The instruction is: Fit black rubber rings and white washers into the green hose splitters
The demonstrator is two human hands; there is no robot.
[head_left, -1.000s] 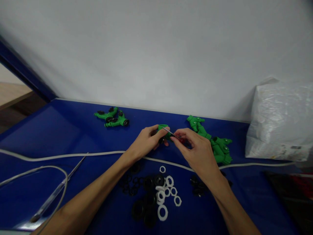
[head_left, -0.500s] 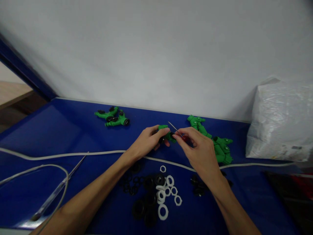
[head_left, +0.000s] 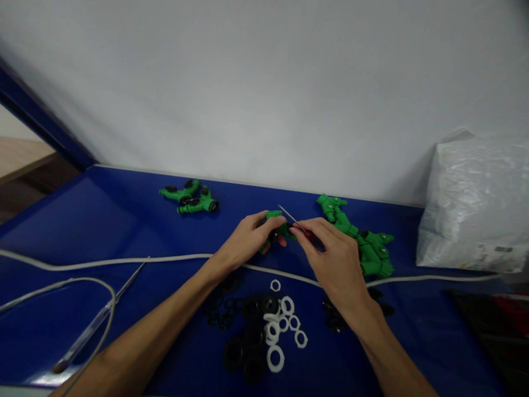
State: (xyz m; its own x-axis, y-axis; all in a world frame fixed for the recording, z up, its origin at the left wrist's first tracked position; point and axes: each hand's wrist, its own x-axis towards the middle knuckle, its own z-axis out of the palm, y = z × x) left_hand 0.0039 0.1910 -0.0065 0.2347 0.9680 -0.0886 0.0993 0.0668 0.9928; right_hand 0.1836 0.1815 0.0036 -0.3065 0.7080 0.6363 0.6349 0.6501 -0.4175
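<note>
My left hand (head_left: pixel 254 234) is closed round a green Y-shaped hose connector (head_left: pixel 274 214), its lower part hidden by the fingers. Close by on the right, my right hand (head_left: pixel 330 245) grips a screwdriver (head_left: pixel 311 237) with a dark red handle. The thin metal shaft points up and left, past the connector's top. The right fingertips are at the connector's right end, near a small black part; whether they pinch that part I cannot tell. Below the hands lie white ring washers (head_left: pixel 275 358) and black rings (head_left: pixel 235 353) in a loose pile.
More green connectors (head_left: pixel 374 253) lie right of my hands, and two with black valves (head_left: pixel 200 204) lie at the back left. A white cable (head_left: pixel 173 258) crosses the table. Small black parts (head_left: pixel 334 314) sit by my right forearm; a plastic-wrapped package (head_left: pixel 475 204) stands far right.
My right hand and the screwdriver have shifted slightly left, and the shaft tip is nearer the connector's top. The left hand still holds the connector, almost unmoved.
</note>
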